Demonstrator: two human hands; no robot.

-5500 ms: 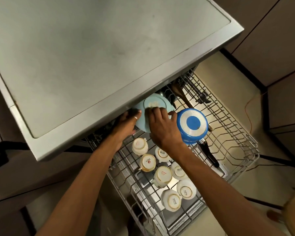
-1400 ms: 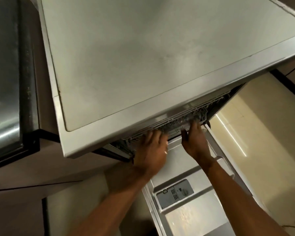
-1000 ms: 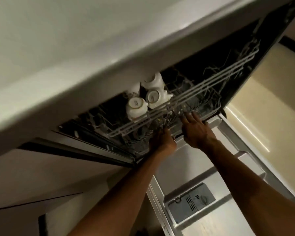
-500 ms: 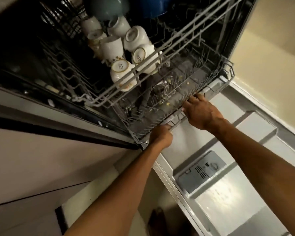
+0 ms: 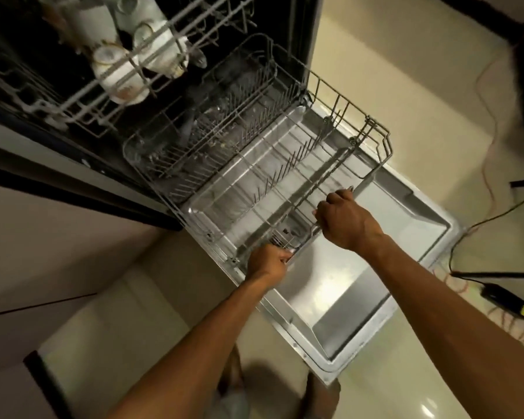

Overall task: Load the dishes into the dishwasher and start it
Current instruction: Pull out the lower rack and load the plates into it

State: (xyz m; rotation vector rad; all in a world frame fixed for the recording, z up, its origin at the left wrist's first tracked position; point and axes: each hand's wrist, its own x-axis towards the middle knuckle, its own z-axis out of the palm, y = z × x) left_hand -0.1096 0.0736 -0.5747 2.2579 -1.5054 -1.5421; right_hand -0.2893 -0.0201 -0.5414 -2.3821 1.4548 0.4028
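The dishwasher stands open, its steel door folded down flat. The grey wire lower rack is drawn partway out over the door and looks bare of dishes. My left hand grips the rack's front rail near its left corner. My right hand grips the same rail further right. Above, the upper rack sits inside the machine with several white cups upside down in it.
Beige floor tiles lie to the right of the door. Cables and a black power adapter trail on the floor at the right edge. Beige cabinet fronts stand left of the dishwasher. My feet show below the door's near corner.
The lower rack has slid out over the door with both hands pulling on its front rail. Earlier the upper rack with cups was pushed in. My view has dropped lower.
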